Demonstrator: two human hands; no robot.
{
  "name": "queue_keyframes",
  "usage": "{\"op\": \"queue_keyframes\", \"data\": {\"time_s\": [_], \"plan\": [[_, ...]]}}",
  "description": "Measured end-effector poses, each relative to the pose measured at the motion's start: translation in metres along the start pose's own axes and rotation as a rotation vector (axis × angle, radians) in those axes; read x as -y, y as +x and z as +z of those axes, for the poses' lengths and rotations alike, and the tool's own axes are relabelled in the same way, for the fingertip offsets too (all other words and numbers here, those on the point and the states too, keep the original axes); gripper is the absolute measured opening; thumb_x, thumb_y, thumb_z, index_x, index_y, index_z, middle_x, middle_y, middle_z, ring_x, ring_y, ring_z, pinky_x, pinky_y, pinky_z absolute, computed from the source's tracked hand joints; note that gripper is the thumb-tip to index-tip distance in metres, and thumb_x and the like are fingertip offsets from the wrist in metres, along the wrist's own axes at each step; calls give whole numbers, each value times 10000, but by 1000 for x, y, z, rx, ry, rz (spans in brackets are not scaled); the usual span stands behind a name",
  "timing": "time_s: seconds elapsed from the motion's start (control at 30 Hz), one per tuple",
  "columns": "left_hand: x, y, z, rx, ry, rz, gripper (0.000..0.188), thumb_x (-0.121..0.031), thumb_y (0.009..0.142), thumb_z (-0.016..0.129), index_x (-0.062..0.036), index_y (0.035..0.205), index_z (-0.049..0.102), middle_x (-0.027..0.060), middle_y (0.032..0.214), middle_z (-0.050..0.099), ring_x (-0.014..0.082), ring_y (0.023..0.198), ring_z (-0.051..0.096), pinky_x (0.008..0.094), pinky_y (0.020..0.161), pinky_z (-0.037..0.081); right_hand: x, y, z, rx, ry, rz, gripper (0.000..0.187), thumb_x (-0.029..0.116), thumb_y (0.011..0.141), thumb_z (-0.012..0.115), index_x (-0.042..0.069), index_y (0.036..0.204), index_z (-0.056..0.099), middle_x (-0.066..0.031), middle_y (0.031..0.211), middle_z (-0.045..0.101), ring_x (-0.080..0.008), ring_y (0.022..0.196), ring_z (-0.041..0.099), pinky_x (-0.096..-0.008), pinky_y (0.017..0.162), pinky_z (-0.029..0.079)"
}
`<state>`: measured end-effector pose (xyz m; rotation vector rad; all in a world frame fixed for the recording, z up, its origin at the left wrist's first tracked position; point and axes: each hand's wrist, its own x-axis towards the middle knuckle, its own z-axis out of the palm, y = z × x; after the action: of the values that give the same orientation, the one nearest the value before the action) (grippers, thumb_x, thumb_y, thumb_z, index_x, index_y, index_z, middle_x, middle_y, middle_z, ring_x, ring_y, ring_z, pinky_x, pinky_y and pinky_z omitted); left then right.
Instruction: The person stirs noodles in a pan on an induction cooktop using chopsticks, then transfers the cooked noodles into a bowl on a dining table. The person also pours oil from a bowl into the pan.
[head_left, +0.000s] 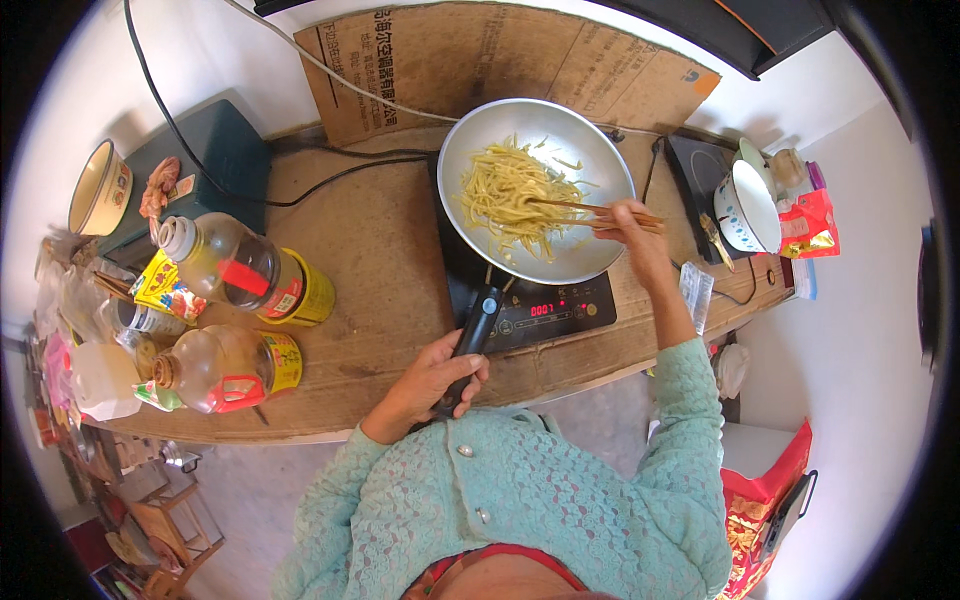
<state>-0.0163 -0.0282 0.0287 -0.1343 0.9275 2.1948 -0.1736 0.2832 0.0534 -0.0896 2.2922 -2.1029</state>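
A pale metal frying pan (600,165) sits on a black induction cooker (560,316) with a lit red display. Yellowish-green shredded food in thin strips (512,190) is heaped mostly in the left part of the pan. My left hand (432,378) is closed around the pan's black handle (478,325), which points toward me. From the right, my right hand (632,228) grips a pair of brown wooden chopsticks (580,208). Their tips reach into the strips, where the heap partly hides them.
Several bottles stand at left, among them a dark sauce bottle (225,262) and an oil bottle (220,368). Cardboard (480,65) leans against the wall behind the pan. At right, a white enamel pot (748,207) sits near a second black cooker (697,165). Black cables (340,165) cross the table.
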Motion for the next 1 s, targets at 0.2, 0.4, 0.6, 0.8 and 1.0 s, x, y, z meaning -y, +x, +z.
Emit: {"op": "queue_keyframes", "data": {"time_s": [0.2, 0.4, 0.6, 0.8, 1.0], "plan": [[-1, 0, 2, 0, -4, 10, 255, -134, 887, 561, -12, 1063, 423, 77, 830, 526, 101, 554, 512, 241, 383, 445, 51, -28, -14, 311, -198, -32, 213, 193, 918, 565, -12, 885, 612, -65, 884, 599, -148, 829, 588, -272, 710, 504], [-2, 1, 2, -1, -6, 1, 303, -126, 876, 575, -24, 1112, 415, 76, 840, 536, 100, 543, 512, 238, 376, 444, 0, -13, 12, 262, -344, -324, 121, 81, 910, 562, -32, 902, 605, -40, 869, 596, -110, 801, 535, -227, 745, 436], [0, -1, -1, -14, -18, 6, 281, -124, 877, 572, -25, 1096, 427, 75, 844, 538, 100, 542, 511, 237, 375, 447, 32, -7, -28, -2, -151, -79, 271, 243, 916, 576, -22, 918, 635, -85, 885, 634, -169, 800, 618, -291, 698, 529], [2, 1, 2, -5, -17, -5, 274, -126, 879, 570, -27, 1092, 429, 71, 843, 535, 98, 544, 511, 235, 376, 449, 9, -3, -37, -90, -263, -42, 335, 304, 919, 561, -25, 907, 626, -99, 875, 632, -177, 799, 632, -300, 699, 552], [1, 1, 3, -20, 10, -1, 266, -134, 885, 562, -27, 1087, 425, 70, 834, 529, 97, 546, 509, 235, 380, 446, -4, 6, 35, -17, -3, -140, 332, 309, 929, 546, -10, 865, 612, -82, 834, 605, -156, 807, 612, -303, 739, 548]]}}
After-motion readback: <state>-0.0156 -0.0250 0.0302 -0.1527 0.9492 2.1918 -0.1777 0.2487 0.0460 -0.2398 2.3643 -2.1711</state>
